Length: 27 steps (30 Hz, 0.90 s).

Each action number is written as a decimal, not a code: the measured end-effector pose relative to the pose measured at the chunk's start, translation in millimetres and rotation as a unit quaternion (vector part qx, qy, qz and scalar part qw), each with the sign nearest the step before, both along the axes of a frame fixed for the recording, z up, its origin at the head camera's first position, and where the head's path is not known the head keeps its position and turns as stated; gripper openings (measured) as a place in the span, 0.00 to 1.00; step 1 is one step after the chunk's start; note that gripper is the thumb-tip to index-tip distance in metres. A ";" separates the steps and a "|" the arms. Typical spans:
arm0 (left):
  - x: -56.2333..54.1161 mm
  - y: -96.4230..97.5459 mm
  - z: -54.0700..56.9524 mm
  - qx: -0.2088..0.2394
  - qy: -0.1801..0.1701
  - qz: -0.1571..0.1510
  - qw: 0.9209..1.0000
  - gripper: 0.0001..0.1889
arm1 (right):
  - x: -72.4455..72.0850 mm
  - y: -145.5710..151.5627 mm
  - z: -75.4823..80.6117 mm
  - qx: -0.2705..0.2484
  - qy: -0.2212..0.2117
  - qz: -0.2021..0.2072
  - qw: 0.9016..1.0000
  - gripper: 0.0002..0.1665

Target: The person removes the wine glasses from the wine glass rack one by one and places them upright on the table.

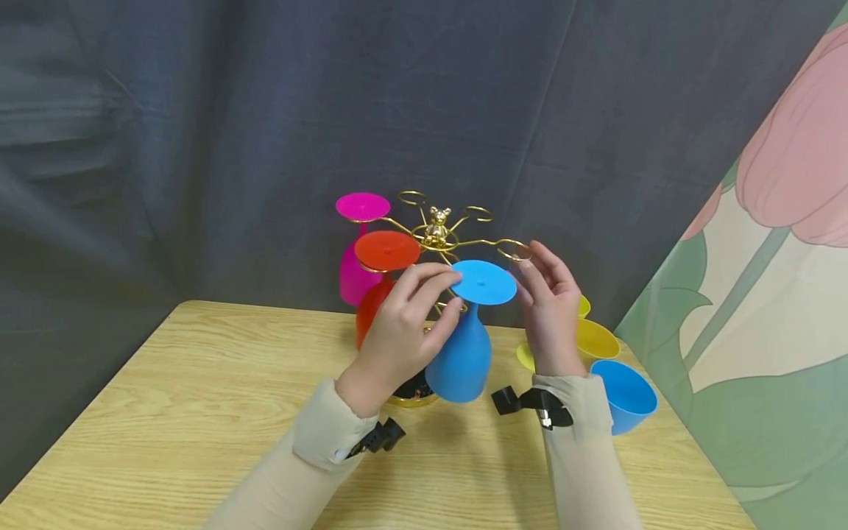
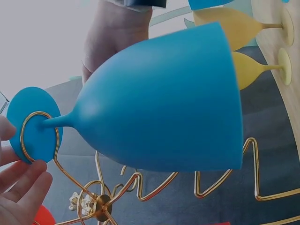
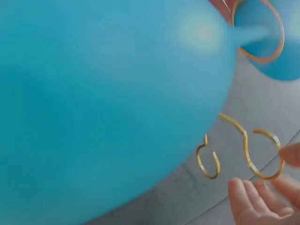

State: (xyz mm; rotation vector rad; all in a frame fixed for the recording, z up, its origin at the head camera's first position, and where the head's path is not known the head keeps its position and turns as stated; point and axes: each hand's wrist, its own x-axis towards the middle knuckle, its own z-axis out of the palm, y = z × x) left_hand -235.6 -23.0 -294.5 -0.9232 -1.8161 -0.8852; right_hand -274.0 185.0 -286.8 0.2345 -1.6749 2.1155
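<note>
Scanning rightward, I find a magenta goblet (image 1: 355,280) and a red goblet (image 1: 371,305) hung on the gold rack (image 1: 437,249), my left hand (image 1: 403,335) pinching the inverted blue goblet (image 1: 461,361), its stem within a ring (image 2: 21,136), my right hand (image 1: 554,316) pinching another ring (image 1: 507,257), then yellow goblets (image 1: 598,340).

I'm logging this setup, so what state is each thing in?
Pink goblet: hung upside down
Red goblet: hung upside down
Nearest blue goblet: hung upside down
Blue cup at right: upright
Two yellow goblets: upright
Gold rack: standing, partly filled
Left hand: pinching the nearest blue goblet's base
Right hand: pinching an empty rack ring
</note>
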 end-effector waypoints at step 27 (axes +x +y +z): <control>22.2 -4.6 -53.3 0.084 -0.165 -0.066 0.980 0.24 | 53.6 19.1 -32.9 0.294 -0.029 0.129 0.946 0.21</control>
